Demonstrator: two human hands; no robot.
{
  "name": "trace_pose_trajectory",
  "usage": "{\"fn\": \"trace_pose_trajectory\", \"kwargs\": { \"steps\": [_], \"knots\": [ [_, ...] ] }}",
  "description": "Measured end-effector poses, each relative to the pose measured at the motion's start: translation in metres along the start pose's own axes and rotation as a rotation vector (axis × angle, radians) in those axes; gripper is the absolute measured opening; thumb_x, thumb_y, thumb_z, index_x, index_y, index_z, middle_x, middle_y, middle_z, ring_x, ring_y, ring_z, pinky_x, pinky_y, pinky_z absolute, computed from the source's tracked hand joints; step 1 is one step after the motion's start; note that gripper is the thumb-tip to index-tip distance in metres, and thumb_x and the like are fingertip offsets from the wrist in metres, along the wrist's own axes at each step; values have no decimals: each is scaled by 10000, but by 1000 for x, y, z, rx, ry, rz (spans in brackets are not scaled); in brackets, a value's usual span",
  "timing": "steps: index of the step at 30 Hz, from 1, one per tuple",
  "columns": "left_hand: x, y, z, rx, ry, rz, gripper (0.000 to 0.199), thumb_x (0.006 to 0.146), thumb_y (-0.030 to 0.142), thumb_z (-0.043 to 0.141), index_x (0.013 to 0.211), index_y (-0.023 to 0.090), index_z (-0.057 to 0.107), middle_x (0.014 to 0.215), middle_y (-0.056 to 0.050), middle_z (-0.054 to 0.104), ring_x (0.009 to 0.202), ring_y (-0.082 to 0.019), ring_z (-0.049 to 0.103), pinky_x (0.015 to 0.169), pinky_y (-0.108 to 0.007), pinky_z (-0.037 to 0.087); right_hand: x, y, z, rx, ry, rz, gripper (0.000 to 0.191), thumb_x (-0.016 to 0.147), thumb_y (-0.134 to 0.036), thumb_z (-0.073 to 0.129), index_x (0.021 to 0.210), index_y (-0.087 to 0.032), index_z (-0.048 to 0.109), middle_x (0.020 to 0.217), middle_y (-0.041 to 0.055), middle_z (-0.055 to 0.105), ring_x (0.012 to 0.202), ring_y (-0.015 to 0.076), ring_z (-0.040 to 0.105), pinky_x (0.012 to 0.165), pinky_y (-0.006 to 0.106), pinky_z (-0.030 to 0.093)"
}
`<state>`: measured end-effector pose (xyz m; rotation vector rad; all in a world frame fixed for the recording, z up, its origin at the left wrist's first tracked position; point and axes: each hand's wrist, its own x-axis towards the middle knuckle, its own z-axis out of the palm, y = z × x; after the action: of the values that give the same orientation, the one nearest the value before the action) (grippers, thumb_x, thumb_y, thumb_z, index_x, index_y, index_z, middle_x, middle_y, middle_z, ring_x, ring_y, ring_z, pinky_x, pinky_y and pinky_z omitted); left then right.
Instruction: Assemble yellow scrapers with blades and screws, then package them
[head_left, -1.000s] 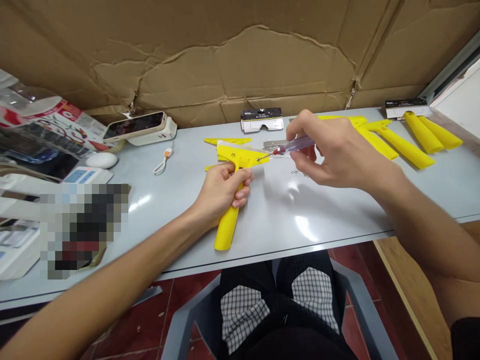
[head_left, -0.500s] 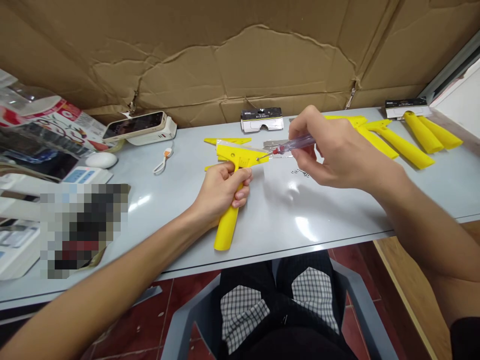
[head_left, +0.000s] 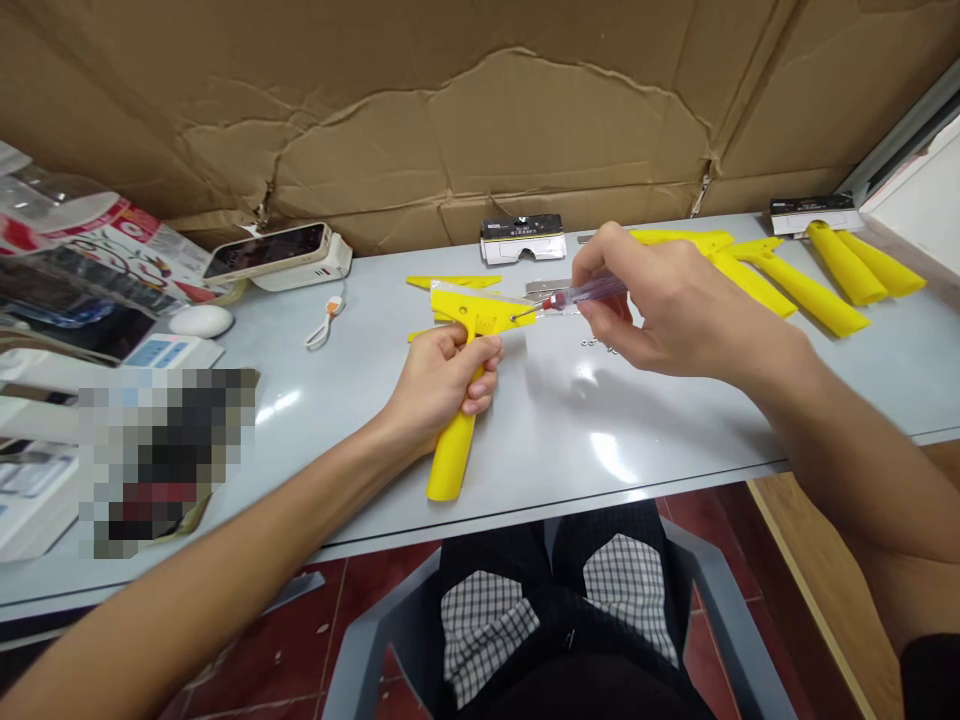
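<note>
My left hand (head_left: pixel 450 385) is wrapped round the neck of a yellow scraper (head_left: pixel 452 455), whose wide head points away from me. In my right hand (head_left: pixel 652 300) is a screwdriver (head_left: pixel 581 292) with a clear and red handle. Its tip meets the right part of the scraper's head, at a small screw or hole. Flat yellow pieces (head_left: pixel 454 281) lie behind the held scraper. Metal blades (head_left: pixel 544 288) rest behind the screwdriver, and several small nuts or screws (head_left: pixel 589 343) sit on the table below it, partly hidden by my right hand.
Several yellow scrapers and handles (head_left: pixel 814 290) lie at the right of the grey table (head_left: pixel 570 440). Black-and-white packages (head_left: pixel 523 240) stand at the back. On the left are a phone (head_left: pixel 266 253), a short cable (head_left: pixel 325 325), a white mouse (head_left: pixel 201 320) and a plastic bag (head_left: pixel 112 235).
My right hand has shifted very slightly left, and its grip on the screwdriver has turned a little. The scraper and my left hand are nearly unmoved.
</note>
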<state>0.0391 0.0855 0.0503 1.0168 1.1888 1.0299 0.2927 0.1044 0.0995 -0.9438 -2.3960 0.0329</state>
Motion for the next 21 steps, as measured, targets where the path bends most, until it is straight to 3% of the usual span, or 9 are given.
{"fn": "trace_pose_trajectory", "kwargs": {
  "steps": [5,8,13,18,21],
  "knots": [
    [0,0,-1,-3,2,-16,214,859,134,760,769,160,568,709,33,578,411,-10,426,337,-133,322,1,4,3,-55,68,-6,205,1049,-374,554,1126,-236,684,732,12,654,642,226,594,662,367,423],
    [-1,0,0,-12,0,-15,225,850,133,770,760,158,565,709,30,582,410,-10,427,336,-133,320,1,2,0,-19,34,-5,201,1012,-348,597,1177,-252,663,669,-27,609,604,206,553,663,353,409],
    [-2,1,0,-7,2,-9,241,850,141,769,738,162,556,699,29,580,410,-9,422,338,-135,325,1,-1,-3,43,-24,-5,256,977,-257,603,1227,-250,652,756,5,698,618,211,573,656,380,419],
    [0,-1,-1,-15,-1,-2,235,832,150,786,755,163,564,698,34,581,409,-10,421,336,-135,319,2,4,4,-28,65,4,212,1041,-358,542,1151,-241,680,777,15,691,661,224,604,657,364,400],
    [0,-1,-2,-11,-3,1,240,830,152,788,752,163,562,702,33,582,411,-11,425,338,-136,322,2,4,4,-44,52,15,200,1015,-357,601,1163,-245,677,721,-5,664,648,220,597,668,358,407]
  ]
}}
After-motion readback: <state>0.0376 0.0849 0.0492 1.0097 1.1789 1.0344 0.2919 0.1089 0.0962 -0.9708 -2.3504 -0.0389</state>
